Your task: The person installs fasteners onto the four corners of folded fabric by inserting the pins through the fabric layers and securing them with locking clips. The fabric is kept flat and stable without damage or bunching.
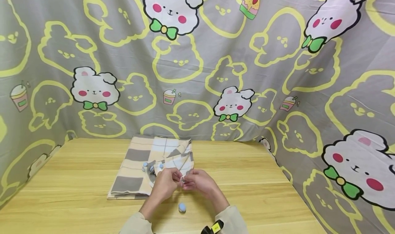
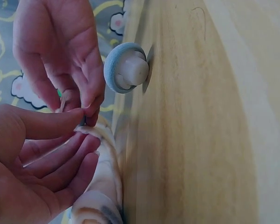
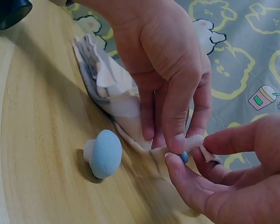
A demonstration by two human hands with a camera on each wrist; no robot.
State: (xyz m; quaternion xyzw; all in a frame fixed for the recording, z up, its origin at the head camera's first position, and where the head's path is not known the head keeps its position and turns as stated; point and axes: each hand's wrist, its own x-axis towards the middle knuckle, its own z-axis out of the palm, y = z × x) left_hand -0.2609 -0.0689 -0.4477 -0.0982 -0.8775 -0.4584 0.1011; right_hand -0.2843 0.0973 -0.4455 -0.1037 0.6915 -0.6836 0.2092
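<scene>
- The left hand (image 1: 163, 186) and right hand (image 1: 200, 183) meet fingertip to fingertip, pinching a corner of the checked cloth (image 1: 145, 169) and a small blue piece.
- The folded cloth lies flat, its long axis running away from the person.
- A blue mushroom-shaped cap (image 1: 182, 207) lies on its side on the wooden table (image 1: 262, 196), between the wrists.
- Cartoon-print fabric (image 1: 197, 73) hangs around the table.

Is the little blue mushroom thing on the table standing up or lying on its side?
Lying on its side. The blue mushroom piece rests on the wooden table with its white stem pointing sideways, close to both hands but touched by neither.

Soft woven cloth (image 1: 145, 165); smooth matt wood table (image 1: 277, 199); textured blue cap (image 3: 105, 154).
</scene>
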